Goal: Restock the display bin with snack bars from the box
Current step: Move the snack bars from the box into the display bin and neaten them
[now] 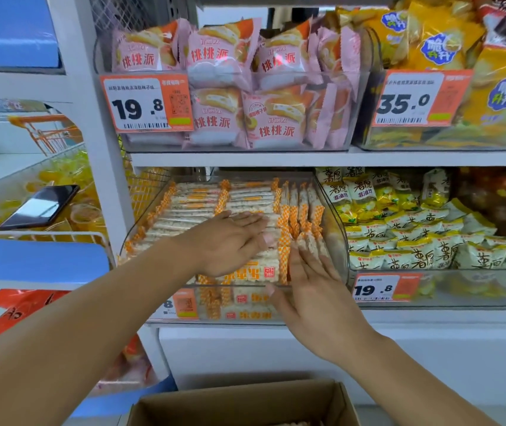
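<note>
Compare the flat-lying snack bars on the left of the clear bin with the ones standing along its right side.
The flat bars lie crosswise in stacked rows; the upright bars stand on edge, packed side by side. The left hand rests on the flat ones; the right hand touches the upright ones. Both share white wrappers with orange checked ends.

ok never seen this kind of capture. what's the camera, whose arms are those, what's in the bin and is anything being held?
One picture only, from a wide-angle camera worn on a person's head, looking forward and down. There is no robot: both arms are that person's.

The left hand lies flat, fingers straight, on the snack bars in the clear display bin on the lower shelf. The right hand has straight fingers against the upright bars at the bin's right side. Neither grips anything.

Below, at the bottom edge, is the open cardboard box. Its contents are barely visible. Neighbouring bins hold other snacks, with price tags on their fronts.
</note>
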